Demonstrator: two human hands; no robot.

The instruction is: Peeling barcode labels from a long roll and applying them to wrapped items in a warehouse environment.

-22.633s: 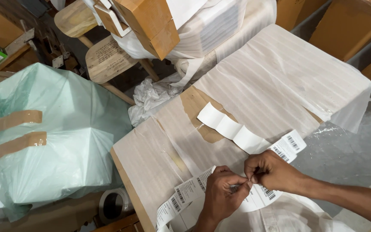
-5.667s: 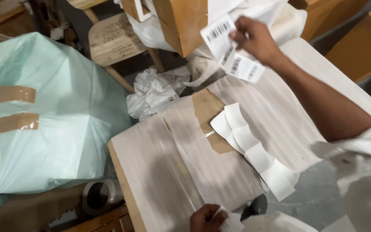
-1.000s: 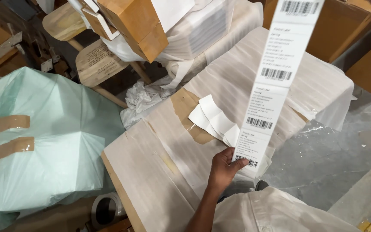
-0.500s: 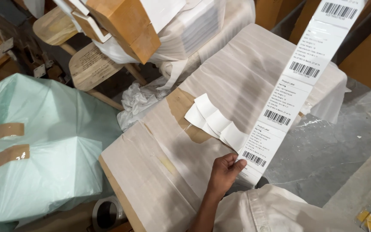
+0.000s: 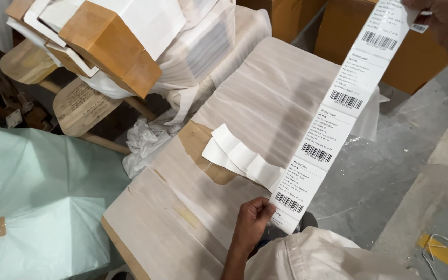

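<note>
Fingers of the left hand (image 5: 251, 222) pinch the label strip (image 5: 334, 116) at its bottom while the right hand (image 5: 444, 18) grips its top.

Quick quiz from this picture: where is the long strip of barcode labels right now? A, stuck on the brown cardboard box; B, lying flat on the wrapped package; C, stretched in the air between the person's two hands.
C: the left hand pinches the bottom of the label strip while the right hand holds its top, above the wrapped package.

Stretching between both hands is a smooth, matt paper label strip (image 5: 338, 111). Just beside the left hand (image 5: 252, 220), a package (image 5: 265, 103) is lying wrapped in thin, slightly glossy ribbed plastic film, patched with matt brown paper tape (image 5: 198, 148).
</note>
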